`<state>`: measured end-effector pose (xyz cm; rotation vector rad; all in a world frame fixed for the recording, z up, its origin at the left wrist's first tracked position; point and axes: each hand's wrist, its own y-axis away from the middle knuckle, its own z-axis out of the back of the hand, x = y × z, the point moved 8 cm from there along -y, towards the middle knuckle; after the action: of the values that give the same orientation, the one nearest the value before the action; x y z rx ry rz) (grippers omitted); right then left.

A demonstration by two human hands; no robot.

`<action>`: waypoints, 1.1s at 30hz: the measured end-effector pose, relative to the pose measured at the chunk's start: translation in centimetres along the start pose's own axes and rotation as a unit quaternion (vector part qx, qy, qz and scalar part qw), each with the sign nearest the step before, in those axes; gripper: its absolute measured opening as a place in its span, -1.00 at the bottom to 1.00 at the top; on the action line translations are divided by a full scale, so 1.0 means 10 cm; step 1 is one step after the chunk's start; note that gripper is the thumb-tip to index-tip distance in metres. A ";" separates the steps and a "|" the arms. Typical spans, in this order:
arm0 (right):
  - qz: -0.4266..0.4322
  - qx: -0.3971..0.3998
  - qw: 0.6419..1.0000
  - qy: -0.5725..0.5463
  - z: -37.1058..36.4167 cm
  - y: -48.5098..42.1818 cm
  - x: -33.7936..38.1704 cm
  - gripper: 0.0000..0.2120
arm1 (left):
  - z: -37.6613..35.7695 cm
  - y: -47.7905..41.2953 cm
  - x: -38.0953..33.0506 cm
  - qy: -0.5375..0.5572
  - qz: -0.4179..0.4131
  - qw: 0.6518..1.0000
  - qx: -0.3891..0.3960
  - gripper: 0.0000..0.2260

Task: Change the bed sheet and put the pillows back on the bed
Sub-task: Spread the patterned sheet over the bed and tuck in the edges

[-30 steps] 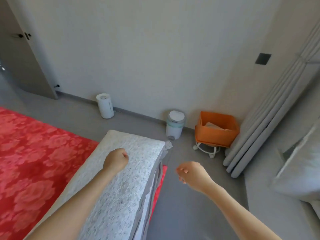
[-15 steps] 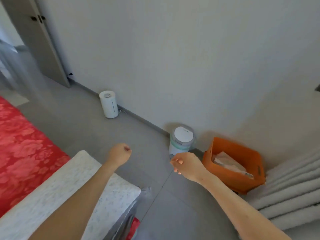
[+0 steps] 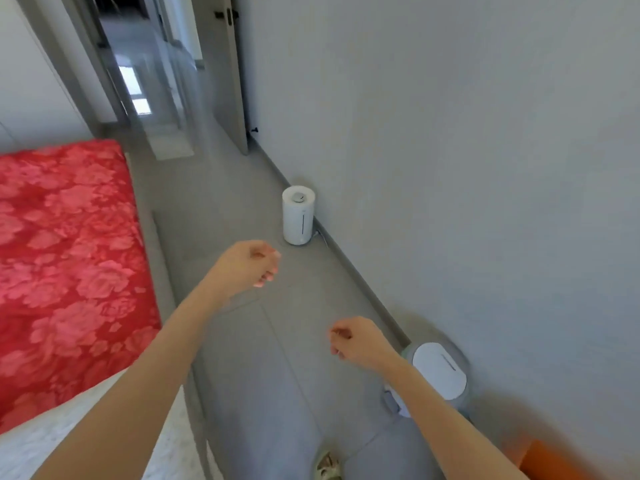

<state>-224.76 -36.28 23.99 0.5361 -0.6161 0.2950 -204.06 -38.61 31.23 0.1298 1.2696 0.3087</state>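
A red floral sheet [image 3: 65,258] covers the bed on the left. A white speckled pillow [image 3: 41,441] lies at the bed's near corner, partly hidden under my left forearm. My left hand [image 3: 251,265] hangs over the grey floor beside the bed, fingers loosely curled, holding nothing. My right hand [image 3: 356,341] is lower and to the right, also loosely curled and empty, above the floor near the wall.
A white cylindrical humidifier [image 3: 298,214] stands against the wall ahead. A white-lidded pedal bin [image 3: 440,375] sits by the wall at right, with an orange basket [image 3: 550,462] at the bottom right. An open door [image 3: 225,74] leads to a hallway. My shoe [image 3: 327,465] shows below.
The view has swung left from the corner with the curtain toward the doorway. My left hand has come off the pillow and now hangs over the floor. Both hands stay empty.
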 end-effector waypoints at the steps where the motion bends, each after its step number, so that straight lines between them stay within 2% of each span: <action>1: 0.011 0.006 1.000 -0.012 0.10 -0.23 0.03 -0.74 | 0.03 -0.20 -0.11 0.014 -0.005 1.000 -0.009 -0.91; 7: 0.054 0.060 0.996 -0.030 0.57 -1.70 0.32 -0.79 | 0.39 -1.30 -0.53 0.047 -0.019 0.996 -0.078 -0.89; 11: 0.093 0.130 0.987 0.014 0.67 -2.84 0.60 -0.75 | 0.74 -2.11 -0.75 0.034 -0.022 0.994 -0.104 -0.86; 16: 0.157 0.197 0.966 0.056 0.86 -4.46 1.24 -0.76 | 1.64 -3.27 -1.01 -0.020 -0.033 0.987 -0.154 -0.85; 20: 0.195 0.219 0.953 0.074 1.17 -5.70 2.07 -0.75 | 2.60 -4.01 -1.13 -0.048 0.001 0.970 -0.238 -0.88; 26: 0.273 0.247 0.924 0.104 1.25 -7.39 3.50 -0.78 | 3.95 -4.75 -1.08 -0.023 0.054 0.932 -0.358 -0.90; 33: 0.374 0.258 0.886 0.095 1.23 -9.19 5.39 -0.80 | 5.63 -6.08 -0.96 -0.046 0.050 0.890 -0.450 -0.91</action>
<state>-150.35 -113.26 30.13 0.7520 -0.5290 1.2575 -143.45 -95.16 40.65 -0.5826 0.9207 0.9399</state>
